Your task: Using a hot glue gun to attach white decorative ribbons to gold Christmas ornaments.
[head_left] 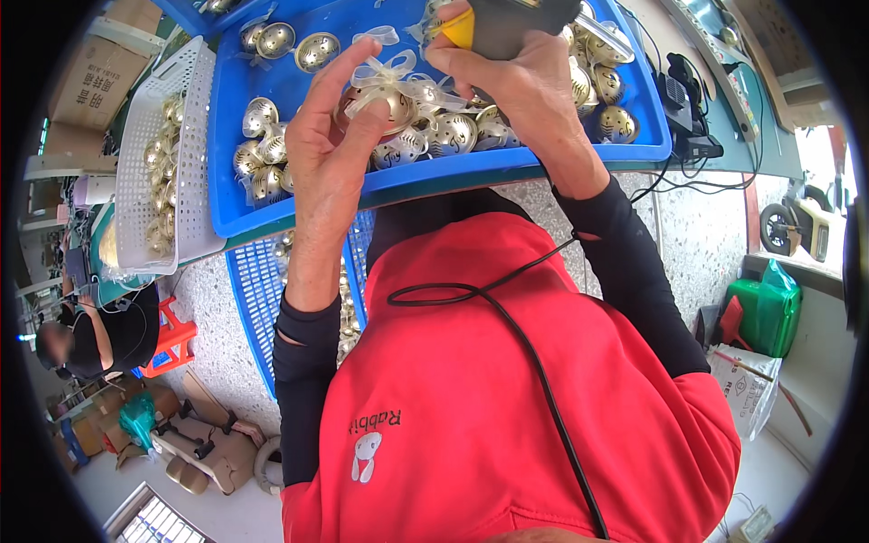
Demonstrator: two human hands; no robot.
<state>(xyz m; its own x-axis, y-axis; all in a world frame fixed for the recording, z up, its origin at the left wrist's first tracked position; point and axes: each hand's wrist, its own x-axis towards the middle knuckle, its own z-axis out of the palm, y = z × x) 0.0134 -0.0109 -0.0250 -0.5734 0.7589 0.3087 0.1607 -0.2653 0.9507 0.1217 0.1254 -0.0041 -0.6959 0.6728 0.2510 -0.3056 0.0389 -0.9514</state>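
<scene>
A shiny gold ball ornament (396,116) with a sheer white ribbon bow (387,74) is held between the thumb and fingers of my left hand (330,149), over the near part of a blue tray (380,184). My right hand (534,95) is closed around a dark hand tool (520,27) with a yellow part (460,30) at the fingers; its exact kind is unclear, and the top edge cuts it off. More gold and silver balls (451,134), several with ribbons, lie in the tray under and around both hands.
Left of the tray stands a white perforated basket (136,181) with gold balls. A blue slatted crate (253,290) sits below the table edge. Black cables and a small black device (690,104) lie at right. A black cord (516,317) hangs across my red apron. Another person (113,330) is at far left.
</scene>
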